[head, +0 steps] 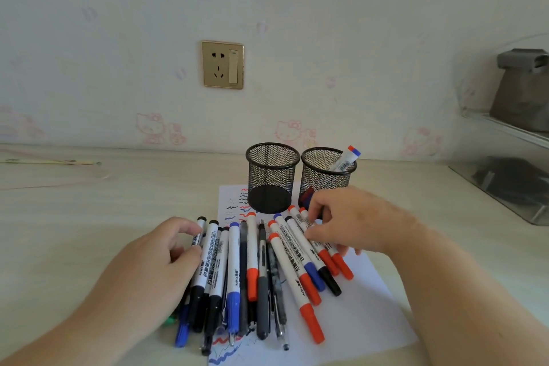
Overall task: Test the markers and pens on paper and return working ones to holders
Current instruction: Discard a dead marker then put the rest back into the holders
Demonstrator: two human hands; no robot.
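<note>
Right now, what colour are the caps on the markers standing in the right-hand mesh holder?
One red, one blue, on the markers in the right holder; head view.

Pale desk (89,217) bears paper (356,318), right mesh holder (326,178).

You sit at a pale wood desk (89,217) that meets a wall (297,9). The wall is white, with faint pink cat pictures (150,128) low down, just above the desk. A gold socket (222,65) is on the wall, with a switch on its right side. Far to your left, a thin stick (50,161) lies flat on the desk near the wall, and a pink cord (53,184) lies near it. On your right is a clear shelf (505,128) with a gray thing (523,89) on top. Under it sits something dark (511,177), too blurry to tell.
</note>
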